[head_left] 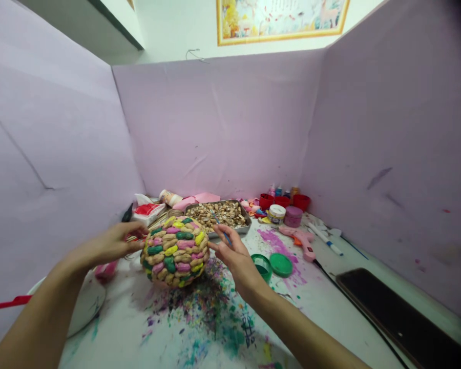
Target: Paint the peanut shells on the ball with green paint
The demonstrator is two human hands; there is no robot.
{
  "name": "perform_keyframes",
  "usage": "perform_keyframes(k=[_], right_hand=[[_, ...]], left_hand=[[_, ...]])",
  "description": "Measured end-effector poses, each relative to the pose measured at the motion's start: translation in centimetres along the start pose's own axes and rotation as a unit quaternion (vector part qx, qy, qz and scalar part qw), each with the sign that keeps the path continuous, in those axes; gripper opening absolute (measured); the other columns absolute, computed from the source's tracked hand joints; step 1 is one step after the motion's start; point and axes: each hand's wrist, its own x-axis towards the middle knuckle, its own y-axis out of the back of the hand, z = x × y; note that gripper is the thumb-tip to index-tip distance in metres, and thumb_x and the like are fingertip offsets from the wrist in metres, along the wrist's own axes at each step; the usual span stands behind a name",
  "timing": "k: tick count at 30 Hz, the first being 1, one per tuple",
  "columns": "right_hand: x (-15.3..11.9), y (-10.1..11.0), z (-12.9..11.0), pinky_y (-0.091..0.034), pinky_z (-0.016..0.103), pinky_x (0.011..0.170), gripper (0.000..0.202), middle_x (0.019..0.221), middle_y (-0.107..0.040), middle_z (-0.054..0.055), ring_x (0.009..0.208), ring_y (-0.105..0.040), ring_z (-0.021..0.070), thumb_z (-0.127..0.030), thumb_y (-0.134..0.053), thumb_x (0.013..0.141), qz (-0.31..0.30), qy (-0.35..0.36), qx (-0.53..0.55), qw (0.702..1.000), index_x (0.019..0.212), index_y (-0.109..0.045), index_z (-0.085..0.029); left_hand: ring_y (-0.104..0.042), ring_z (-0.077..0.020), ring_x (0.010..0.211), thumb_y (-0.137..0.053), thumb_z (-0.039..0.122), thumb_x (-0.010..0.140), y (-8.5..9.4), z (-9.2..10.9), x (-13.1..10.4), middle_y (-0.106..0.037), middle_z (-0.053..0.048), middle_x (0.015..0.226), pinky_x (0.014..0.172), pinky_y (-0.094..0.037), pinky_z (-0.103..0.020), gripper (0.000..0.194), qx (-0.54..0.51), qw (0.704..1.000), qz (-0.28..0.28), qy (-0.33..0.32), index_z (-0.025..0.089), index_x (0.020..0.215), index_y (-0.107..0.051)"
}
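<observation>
A round, vase-like ball covered in peanuts, painted in patches of green, yellow and pink among bare tan ones, is tilted over the paint-stained table. On its left edge rest the fingers of my left hand, gripping it from that side. My right hand has a thin blue paintbrush between its fingers, while its fingertips also touch the ball's right side. Just right of that hand stands an uncapped jar of green paint, with its green lid lying beside it.
Behind the ball is a metal tray of peanut shells. Paint jars and red cups stand at the back right. A pink glue gun, a marker and a dark phone lie rightward. Lilac panels enclose the table.
</observation>
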Motion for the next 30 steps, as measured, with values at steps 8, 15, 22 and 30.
perform_keyframes(k=[8,15,22,30], right_hand=[[-0.2,-0.1,-0.4,-0.031,0.044,0.109,0.047,0.146,-0.041,0.009,0.132,-0.040,0.0266,-0.036,-0.070,0.068,-0.003,0.033,0.022,0.999,0.109,-0.050,-0.027],[-1.0,0.4,-2.0,-0.038,0.041,0.105,0.039,0.147,-0.037,0.006,0.127,-0.048,0.0237,-0.034,-0.056,0.085,-0.054,0.127,-0.081,0.987,0.121,-0.043,-0.029],[-1.5,0.8,-2.1,-0.039,0.042,0.106,0.040,0.148,-0.037,0.005,0.125,-0.051,0.0228,-0.024,-0.045,0.090,-0.084,0.165,-0.224,0.957,0.129,-0.037,-0.030],[-3.5,-0.1,-1.1,-0.044,0.040,0.100,0.044,0.131,-0.053,0.009,0.123,-0.053,0.0235,-0.014,-0.043,0.089,-0.134,0.212,-0.386,0.888,0.131,-0.035,-0.027]], left_hand=[[-0.059,-0.0235,0.072,-0.058,0.037,0.064,-0.8,-0.6,0.5,-0.066,-0.001,0.070,0.063,-0.046,-0.027,0.018,-0.045,0.998,-0.048,0.003,0.021,0.070,-0.064],[-0.061,-0.0253,0.089,-0.060,0.039,0.068,-3.0,-0.7,1.5,-0.070,-0.004,0.089,0.080,-0.047,-0.032,0.027,-0.144,0.989,-0.020,-0.034,0.017,0.083,-0.066],[-0.063,-0.0251,0.094,-0.059,0.034,0.069,-6.0,-1.7,2.5,-0.072,-0.004,0.095,0.085,-0.048,-0.035,0.027,-0.175,0.982,-0.034,-0.064,0.019,0.089,-0.068],[-0.063,-0.0315,0.099,-0.059,0.043,0.067,-3.0,-1.7,1.8,-0.072,-0.010,0.101,0.089,-0.046,-0.040,0.041,-0.148,0.989,0.015,-0.010,0.014,0.093,-0.070]])
